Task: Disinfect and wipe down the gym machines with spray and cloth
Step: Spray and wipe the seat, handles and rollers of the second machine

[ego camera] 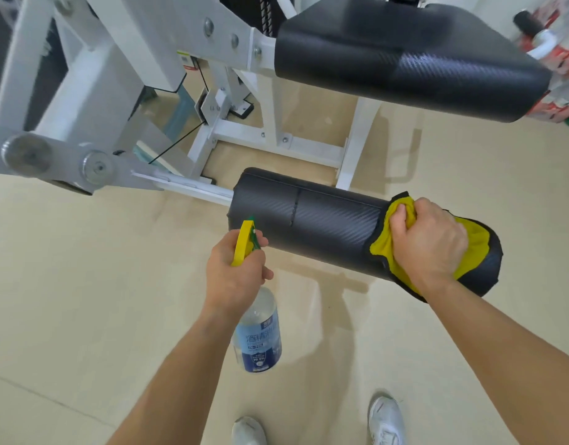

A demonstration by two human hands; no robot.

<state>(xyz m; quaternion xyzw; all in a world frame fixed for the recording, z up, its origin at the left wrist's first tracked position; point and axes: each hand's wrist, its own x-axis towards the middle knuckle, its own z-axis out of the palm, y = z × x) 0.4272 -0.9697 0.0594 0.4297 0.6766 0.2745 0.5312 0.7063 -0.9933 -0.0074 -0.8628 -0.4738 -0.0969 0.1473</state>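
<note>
the right hand [429, 244] has its fingers bunched into a yellow cloth [384, 242], pressing it on the right end of the black roller pad [321, 226], while the left hand [235, 271] curls around the neck of a clear spray bottle [259, 335] near the pad's left end. the cloth is yellow with dark edging, largely hidden under the hand. the bottle's blue label is too blurred to read, and the white machine frame [122, 59] is cut off at the far left.

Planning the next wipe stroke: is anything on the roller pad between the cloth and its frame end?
Nothing visible. The roller pad is bare from the cloth under the right hand to the frame. The left hand holds the spray bottle in front, off it.
</note>
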